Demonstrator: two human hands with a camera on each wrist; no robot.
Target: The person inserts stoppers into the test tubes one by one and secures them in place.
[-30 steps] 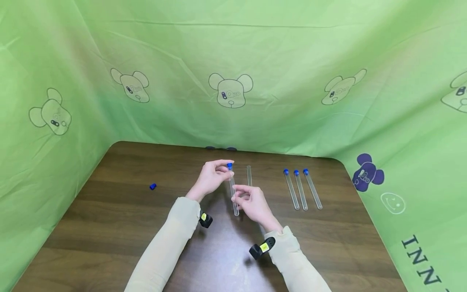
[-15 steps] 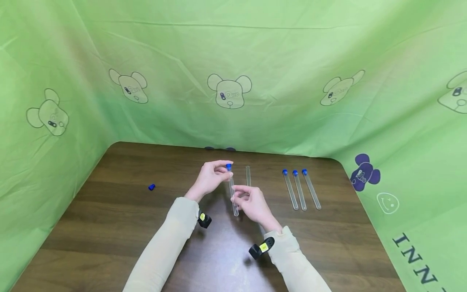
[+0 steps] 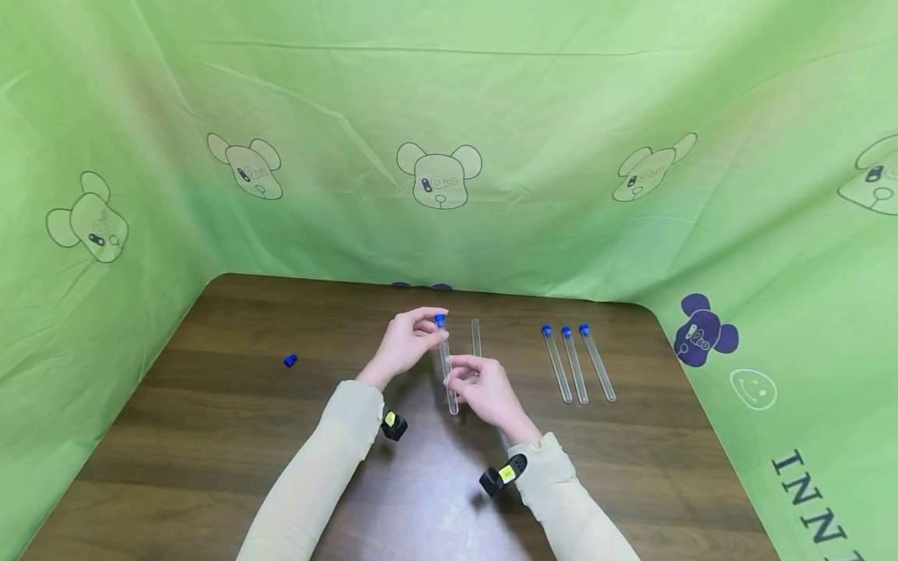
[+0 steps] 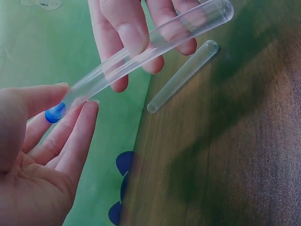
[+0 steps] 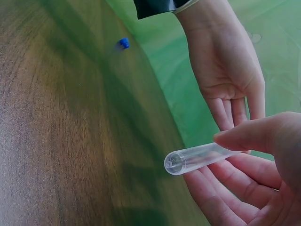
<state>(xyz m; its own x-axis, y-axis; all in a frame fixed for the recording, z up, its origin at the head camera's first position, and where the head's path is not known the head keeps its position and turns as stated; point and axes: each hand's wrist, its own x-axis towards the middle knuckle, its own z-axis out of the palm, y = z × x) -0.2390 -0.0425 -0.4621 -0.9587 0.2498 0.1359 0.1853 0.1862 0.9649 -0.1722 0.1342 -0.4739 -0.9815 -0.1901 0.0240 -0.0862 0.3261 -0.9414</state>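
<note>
Between both hands a clear test tube [image 4: 101, 77] with a blue cap [image 4: 55, 113] is held at a tilt above the table, its rounded end toward me. My left hand [image 3: 407, 343] pinches it at the capped end, thumb and fingers about the cap and the tube just below it. Lower down, my right hand [image 3: 487, 389] grips the tube between thumb and fingers. Behind the right hand an uncapped clear tube [image 4: 182, 76] lies on the table. Far to the left rests a loose blue cap [image 3: 291, 360].
Three capped test tubes [image 3: 577, 366] lie side by side on the right of the brown wooden table [image 3: 210, 436]. A green printed cloth [image 3: 435, 93] hangs around the back and sides. Each wrist carries a small black camera.
Both hands keep their hold on the capped tube, almost without moving. The head view shifts very slightly.
</note>
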